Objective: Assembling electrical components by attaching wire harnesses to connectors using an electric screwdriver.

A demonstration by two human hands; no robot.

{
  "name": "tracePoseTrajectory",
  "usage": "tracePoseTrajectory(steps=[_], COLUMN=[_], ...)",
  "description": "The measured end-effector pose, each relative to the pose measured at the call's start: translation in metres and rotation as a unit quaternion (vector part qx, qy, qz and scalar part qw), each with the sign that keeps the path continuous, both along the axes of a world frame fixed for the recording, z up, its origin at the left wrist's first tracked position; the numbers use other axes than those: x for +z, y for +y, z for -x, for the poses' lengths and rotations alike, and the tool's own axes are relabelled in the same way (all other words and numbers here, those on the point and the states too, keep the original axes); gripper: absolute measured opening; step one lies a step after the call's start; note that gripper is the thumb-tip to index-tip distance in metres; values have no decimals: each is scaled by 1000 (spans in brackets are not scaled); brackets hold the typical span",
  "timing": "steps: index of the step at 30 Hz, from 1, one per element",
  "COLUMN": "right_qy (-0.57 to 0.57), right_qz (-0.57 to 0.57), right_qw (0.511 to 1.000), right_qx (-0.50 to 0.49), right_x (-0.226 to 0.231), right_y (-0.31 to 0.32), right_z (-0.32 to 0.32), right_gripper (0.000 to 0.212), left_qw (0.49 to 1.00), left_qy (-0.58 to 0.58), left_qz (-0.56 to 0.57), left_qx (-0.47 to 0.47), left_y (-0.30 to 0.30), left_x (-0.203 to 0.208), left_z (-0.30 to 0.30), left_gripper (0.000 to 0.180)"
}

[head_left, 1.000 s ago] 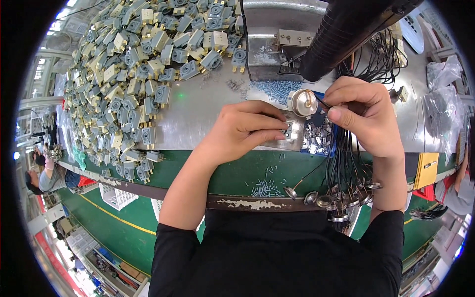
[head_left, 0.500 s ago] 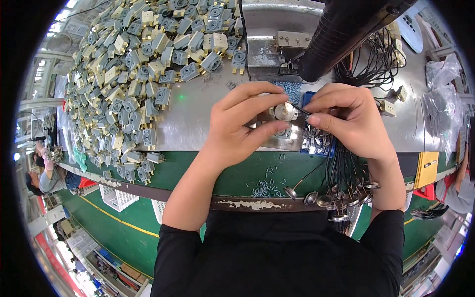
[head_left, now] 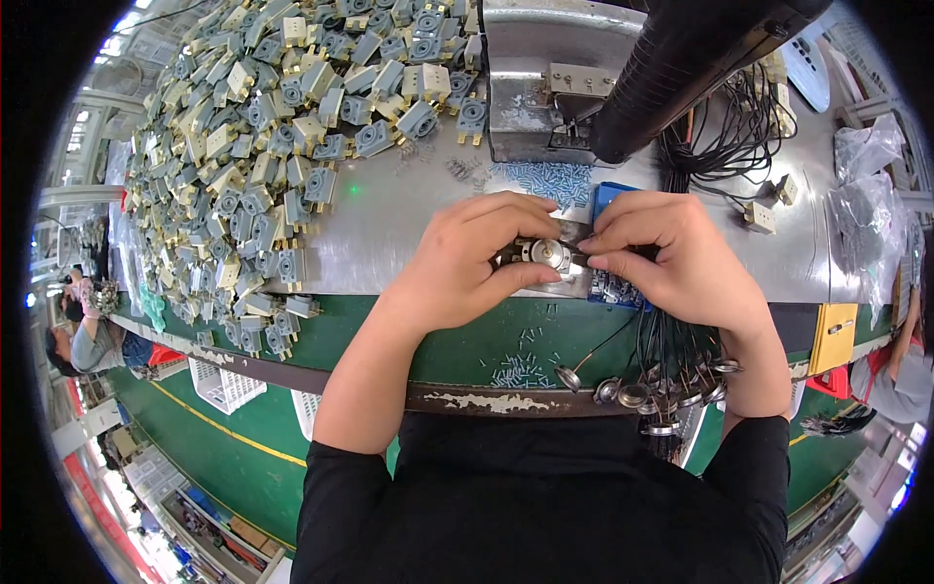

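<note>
Both hands, left hand (head_left: 467, 258) and right hand (head_left: 671, 258), are pinching their fingers together on a small round metal part (head_left: 547, 254) above the surface (head_left: 389, 224).

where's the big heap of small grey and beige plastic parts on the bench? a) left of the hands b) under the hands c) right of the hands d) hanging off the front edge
a: the heap of small grey and beige plastic parts covers the metal benchtop to the left of the left hand and right hand.
</note>
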State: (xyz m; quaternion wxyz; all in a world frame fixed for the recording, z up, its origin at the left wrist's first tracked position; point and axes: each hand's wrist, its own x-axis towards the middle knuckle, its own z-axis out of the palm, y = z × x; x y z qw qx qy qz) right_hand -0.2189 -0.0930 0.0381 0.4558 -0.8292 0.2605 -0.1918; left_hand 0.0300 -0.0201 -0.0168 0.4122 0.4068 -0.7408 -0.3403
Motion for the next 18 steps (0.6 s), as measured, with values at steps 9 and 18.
tracePoseTrajectory(steps=[9,18], right_qy=[56,63], right_qz=[11,26], right_qw=[998,998], right_qx=[4,0], right_x=[-5,-6], right_y=[3,5], right_z=[-1,-2], right_gripper=[13,14], left_qw=[999,999], left_qy=[19,21], left_qz=[-46,-45], left_qx=[-8,-5], left_y=[-4,-7], left_x=[-5,-9], left_z=[4,2], left_gripper=[35,36])
